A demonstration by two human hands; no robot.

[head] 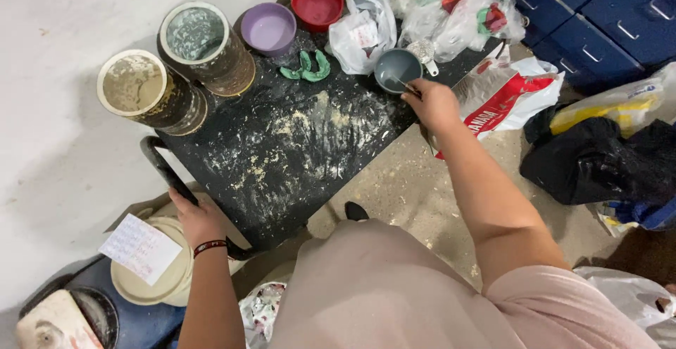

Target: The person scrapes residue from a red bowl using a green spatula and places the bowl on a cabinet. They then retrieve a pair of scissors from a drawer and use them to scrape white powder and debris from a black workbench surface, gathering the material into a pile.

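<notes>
Fingers of the left hand (199,220) curl around the black handle (165,173) at the worktop's (282,173) near-left edge. Two round, crusted tins (134,85) stand upright at the back left, beside smooth purple (268,28) and red (317,4) bowls. Fingers of the right hand (433,102) pinch a thin metal stirrer (403,85), slanting up-left into the small grey bowl (396,69) on the powder-dusted worktop's right edge.
</notes>
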